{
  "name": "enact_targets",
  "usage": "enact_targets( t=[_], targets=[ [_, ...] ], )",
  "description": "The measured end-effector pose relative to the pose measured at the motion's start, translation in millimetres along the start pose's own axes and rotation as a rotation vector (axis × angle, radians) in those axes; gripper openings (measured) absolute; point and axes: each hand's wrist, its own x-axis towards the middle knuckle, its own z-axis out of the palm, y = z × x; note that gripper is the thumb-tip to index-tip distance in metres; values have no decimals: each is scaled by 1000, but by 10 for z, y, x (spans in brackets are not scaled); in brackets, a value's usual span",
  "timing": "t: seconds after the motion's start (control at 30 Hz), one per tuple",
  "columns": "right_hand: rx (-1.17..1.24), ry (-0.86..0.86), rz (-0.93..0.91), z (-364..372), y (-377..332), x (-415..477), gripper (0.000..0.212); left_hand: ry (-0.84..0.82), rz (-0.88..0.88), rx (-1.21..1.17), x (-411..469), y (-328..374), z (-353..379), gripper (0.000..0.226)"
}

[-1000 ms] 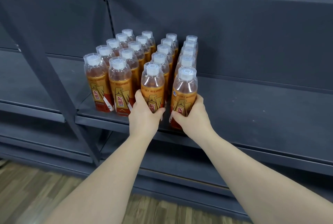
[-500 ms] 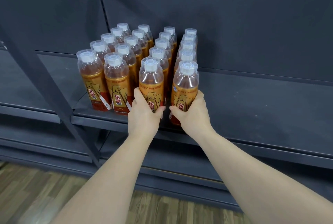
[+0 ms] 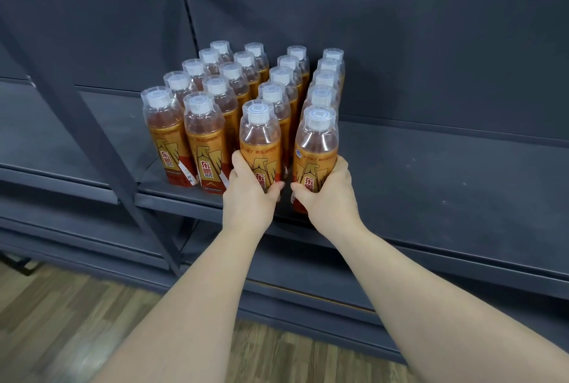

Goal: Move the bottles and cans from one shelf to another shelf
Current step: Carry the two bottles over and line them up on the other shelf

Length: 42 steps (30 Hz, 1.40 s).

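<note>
Amber bottles point(image 3: 166, 133) stand in four files of five, twenty in all, on the grey shelf point(image 3: 431, 185). Nothing has shifted in the last second. The left hand point(image 3: 249, 198) and right hand point(image 3: 331, 195) each stay wrapped round one front bottle point(image 3: 260, 142) at the shelf's edge, so that pair's move looks paused, neither clearly lifted nor released.
</note>
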Motion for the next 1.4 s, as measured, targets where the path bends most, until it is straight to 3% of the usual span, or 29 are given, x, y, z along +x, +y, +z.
enact_targets(
  t=[0.4, 0.63, 1.13, 1.4],
  targets=[
    [55, 40, 48, 37, -53, -53, 77, -74, 42, -32, 144, -103, -43, 87],
    [57, 52, 70, 40, -90, -78, 76, -116, 61, -88, 160, -151, -79, 73],
    [38, 55, 66, 50, -65, -62, 76, -165, 120, -73, 182, -151, -130, 92],
    [32, 52, 73, 51, -65, -58, 77, -171, 91, -60, 170, -127, -120, 88]
  ],
)
